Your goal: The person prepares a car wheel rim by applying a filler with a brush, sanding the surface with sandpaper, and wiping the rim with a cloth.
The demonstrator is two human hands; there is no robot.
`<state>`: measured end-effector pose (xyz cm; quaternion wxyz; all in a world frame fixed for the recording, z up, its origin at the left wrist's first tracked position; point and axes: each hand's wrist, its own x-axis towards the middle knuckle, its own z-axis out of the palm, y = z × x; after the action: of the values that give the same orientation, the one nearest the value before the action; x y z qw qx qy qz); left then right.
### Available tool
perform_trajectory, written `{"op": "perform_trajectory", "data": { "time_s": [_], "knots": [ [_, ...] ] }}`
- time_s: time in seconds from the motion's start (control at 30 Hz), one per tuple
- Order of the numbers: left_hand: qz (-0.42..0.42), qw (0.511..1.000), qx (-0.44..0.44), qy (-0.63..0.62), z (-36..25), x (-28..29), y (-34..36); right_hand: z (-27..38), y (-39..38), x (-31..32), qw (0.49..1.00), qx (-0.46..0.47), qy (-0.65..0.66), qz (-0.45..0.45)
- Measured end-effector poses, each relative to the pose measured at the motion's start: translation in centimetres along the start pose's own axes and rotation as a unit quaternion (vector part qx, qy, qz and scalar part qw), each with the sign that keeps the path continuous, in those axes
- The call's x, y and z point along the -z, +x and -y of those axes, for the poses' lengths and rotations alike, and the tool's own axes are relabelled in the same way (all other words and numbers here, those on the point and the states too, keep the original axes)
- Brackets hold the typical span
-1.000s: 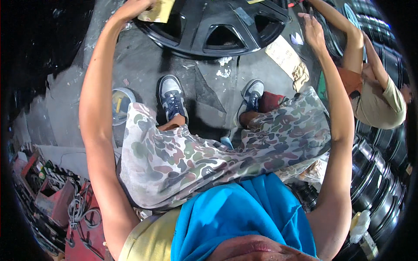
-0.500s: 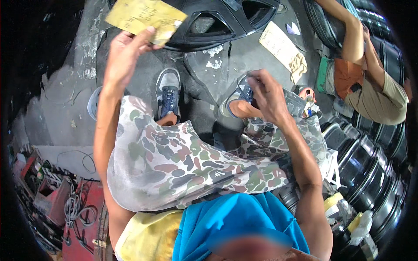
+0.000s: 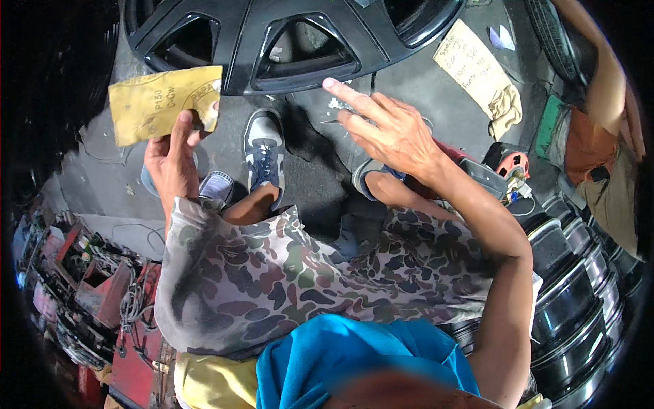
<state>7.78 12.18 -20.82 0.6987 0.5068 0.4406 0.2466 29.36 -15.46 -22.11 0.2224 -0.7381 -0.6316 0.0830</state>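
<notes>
Head view: left hand (image 3: 172, 158) pinches a yellow sandpaper sheet (image 3: 163, 102) by its lower edge, sheet standing up above the fingers, likely kept flat for use. Right hand (image 3: 388, 129) is empty with fingers spread, index tip just under the black wheel rim (image 3: 306, 37), well right of the sheet.

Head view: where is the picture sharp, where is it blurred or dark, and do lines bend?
Head view: the yellow sandpaper sheet in the left hand and the black wheel rim are sharp; the right hand too; the bottom edge is blurred; corners fall black; stacked rims curve with fisheye distortion.
</notes>
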Motion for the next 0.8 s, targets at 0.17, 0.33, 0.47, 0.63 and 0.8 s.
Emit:
{"op": "perform_trajectory", "data": {
  "time_s": [0.17, 0.33, 0.47, 0.63, 0.8],
  "knots": [
    [-0.011, 0.998, -0.022, 0.056, -1.1, -1.1, 0.5, -0.1, 0.4, -0.6, 0.999, 0.013, 0.002, 0.032],
    [-0.008, 0.999, -0.031, 0.038, -1.4, -2.2, 0.3, 0.7, 1.3, -1.0, 0.998, 0.037, -0.019, 0.041],
    [-0.007, 0.999, -0.02, 0.046, -1.2, -1.8, 0.4, 1.8, 2.5, -2.4, 0.999, 0.035, -0.008, -0.032],
    [0.031, 0.998, 0.03, 0.055, -1.3, -3.3, -0.3, 0.4, 1.8, -0.1, 1.0, 0.028, 0.004, -0.004],
    [0.079, 0.993, 0.037, 0.078, -2.3, -5.3, -0.7, 2.0, 4.6, 2.2, 0.959, -0.116, 0.238, -0.097]
  ]
}}
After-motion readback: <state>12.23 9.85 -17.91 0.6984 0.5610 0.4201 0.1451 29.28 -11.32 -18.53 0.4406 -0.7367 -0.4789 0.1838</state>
